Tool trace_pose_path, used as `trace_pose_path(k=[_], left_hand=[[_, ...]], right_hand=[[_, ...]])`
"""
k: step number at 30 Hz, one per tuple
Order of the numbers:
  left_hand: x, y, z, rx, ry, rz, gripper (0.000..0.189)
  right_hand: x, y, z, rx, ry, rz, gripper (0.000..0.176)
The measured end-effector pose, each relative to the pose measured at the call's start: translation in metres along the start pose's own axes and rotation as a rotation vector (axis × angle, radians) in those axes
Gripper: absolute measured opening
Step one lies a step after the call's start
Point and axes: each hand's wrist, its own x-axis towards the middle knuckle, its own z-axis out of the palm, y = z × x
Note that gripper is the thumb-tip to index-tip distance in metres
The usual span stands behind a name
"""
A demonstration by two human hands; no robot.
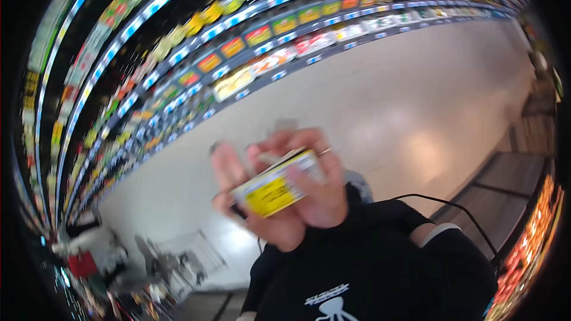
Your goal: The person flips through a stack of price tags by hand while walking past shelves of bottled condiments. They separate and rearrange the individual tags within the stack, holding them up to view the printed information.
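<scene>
Both hands are close together in front of my chest, blurred by motion. Between them is a small stack of shelf price labels (270,197); the front one is yellow and white, and its print is too blurred to read. My left hand (279,230) supports the labels from below and the left, its fingers curled up around that end. My right hand (324,199) closes on the right end, the thumb lying across the front label. A ring shows on one right finger. The back of the stack is hidden by the fingers.
Long shelves (259,35) of packaged goods with price strips curve along the left and top. Pale floor (416,101) lies beyond my hands. At lower left are a person (101,249) and a wire cart (184,255). A produce display (523,255) stands at right, a black cable (458,203) nearby.
</scene>
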Motion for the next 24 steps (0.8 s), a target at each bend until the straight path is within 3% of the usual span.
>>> trace_pose_path(k=[1, 2, 3, 4, 5, 7, 10, 13, 19, 21, 24], left_hand=[[0.004, -0.008, -0.006, 0.073, -0.039, 0.129, 0.026], [0.003, -0.002, -0.01, 0.155, -0.098, 0.0, 0.028], [0.01, 0.004, -0.034, 0.383, -0.156, 0.017, 0.027], [0.016, 0.006, -0.034, 0.322, -0.062, -0.092, 0.025], [0.01, 0.002, -0.017, 0.664, -0.135, 0.124, 0.029], [0.013, 0.001, -0.031, 0.735, -0.151, 0.154, 0.031], [0.015, -0.005, -0.045, 0.726, -0.124, 0.129, 0.029], [0.009, -0.019, -0.005, 0.718, -0.063, 0.164, 0.029], [0.002, -0.032, -0.011, 0.784, -0.2, 0.271, 0.029], [0.0, -0.036, -0.009, 0.797, -0.205, 0.278, 0.028], [0.002, -0.043, -0.008, 0.825, -0.194, 0.276, 0.027]], right_hand=[[0.002, 0.003, -0.01, -0.007, -0.009, 0.037, 0.032], [0.005, 0.002, -0.014, -0.172, -0.071, 0.005, 0.031], [0.009, 0.0, -0.013, -0.153, -0.123, -0.005, 0.031], [0.01, -0.001, -0.012, -0.128, -0.177, -0.007, 0.031], [0.01, -0.001, -0.012, -0.098, -0.187, 0.015, 0.031], [0.009, 0.001, -0.017, -0.01, -0.185, 0.026, 0.031], [0.011, -0.003, -0.023, -0.068, -0.187, -0.005, 0.031], [0.014, -0.008, -0.026, -0.109, -0.185, -0.04, 0.031], [0.013, -0.014, -0.031, -0.253, -0.149, -0.176, 0.025], [0.016, -0.012, -0.034, -0.246, -0.165, -0.244, 0.022], [0.019, -0.013, -0.033, -0.061, -0.164, -0.189, 0.023]])
